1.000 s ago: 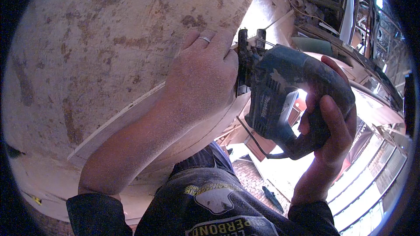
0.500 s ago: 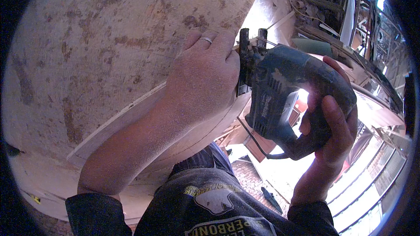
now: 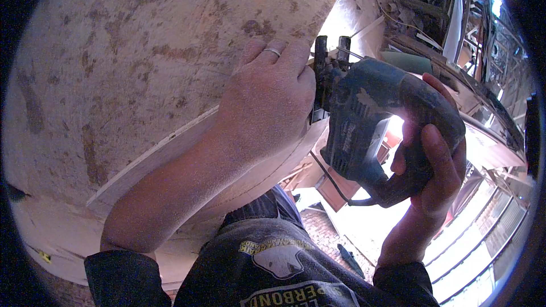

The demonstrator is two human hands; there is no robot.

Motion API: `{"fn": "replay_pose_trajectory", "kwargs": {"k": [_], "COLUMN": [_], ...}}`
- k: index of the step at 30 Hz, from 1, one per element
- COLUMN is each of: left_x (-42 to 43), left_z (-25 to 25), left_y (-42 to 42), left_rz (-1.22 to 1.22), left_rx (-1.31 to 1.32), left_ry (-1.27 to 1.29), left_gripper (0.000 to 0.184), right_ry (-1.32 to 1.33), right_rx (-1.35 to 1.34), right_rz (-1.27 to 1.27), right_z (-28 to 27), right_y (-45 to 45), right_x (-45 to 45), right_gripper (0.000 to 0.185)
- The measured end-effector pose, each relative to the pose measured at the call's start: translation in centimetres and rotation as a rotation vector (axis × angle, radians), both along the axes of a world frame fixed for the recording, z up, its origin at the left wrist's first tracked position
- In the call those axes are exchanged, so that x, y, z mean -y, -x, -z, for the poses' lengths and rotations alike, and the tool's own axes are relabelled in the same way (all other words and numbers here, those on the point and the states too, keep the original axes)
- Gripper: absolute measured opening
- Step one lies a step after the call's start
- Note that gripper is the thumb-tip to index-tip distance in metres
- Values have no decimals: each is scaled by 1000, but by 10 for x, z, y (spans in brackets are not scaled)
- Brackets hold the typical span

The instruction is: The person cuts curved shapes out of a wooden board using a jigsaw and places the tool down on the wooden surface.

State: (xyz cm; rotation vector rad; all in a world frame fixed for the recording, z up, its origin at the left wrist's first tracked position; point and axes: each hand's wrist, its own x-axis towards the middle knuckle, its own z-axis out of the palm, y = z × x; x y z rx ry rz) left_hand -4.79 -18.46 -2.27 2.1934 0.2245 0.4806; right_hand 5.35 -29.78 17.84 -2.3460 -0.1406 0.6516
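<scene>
My left hand (image 3: 266, 99), dusty and with a ring on one finger, rests knuckles up on a pale, stained wooden board (image 3: 131, 51). Its fingers bend down against the board near the right edge, their tips out of sight. My right hand (image 3: 438, 165) is wrapped round the handle of a dark teal jigsaw (image 3: 369, 94). The saw lies on its side, its metal base upright against the board's edge, just right of my left hand. The blade is hidden. Below my left forearm, a curved line runs along a lower wooden sheet (image 3: 259, 179).
A black cord (image 3: 330, 179) loops from the saw's handle. Scrap wood and clutter (image 3: 432, 5) fill the upper right. Brick paving (image 3: 324, 230) and bright slatted panels (image 3: 478, 244) lie at the lower right. My dark printed shirt (image 3: 261, 267) is close below the boards.
The jigsaw and both hands have shifted very slightly to the right in the view, the board's right edge too. Both hands keep the same hold.
</scene>
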Motion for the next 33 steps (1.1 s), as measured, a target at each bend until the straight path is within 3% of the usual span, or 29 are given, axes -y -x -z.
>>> {"fn": "replay_pose_trajectory", "kwargs": {"k": [9, 14, 24, 28, 33], "left_x": [-1, 2, 2, 2, 1], "left_z": [-3, -2, -7, -4, -4], "left_y": [0, -1, 1, -1, -6], "left_rz": [18, 5, 17, -1, -37], "left_rx": [12, 29, 9, 9, 15], "left_ry": [13, 27, 30, -6, 101], "left_gripper": [19, 21, 26, 32, 32], "right_ry": [9, 57, 55, -13, -17], "right_rx": [-9, 112, -42, 127, 14], "right_rz": [2, -38, -13, -20, -46], "right_z": [-5, -3, -15, 1, -2], "right_y": [-4, -7, -5, -5, -13], "right_x": [3, 9, 2, 7, 22], "right_gripper": [76, 77, 77, 77, 78]}}
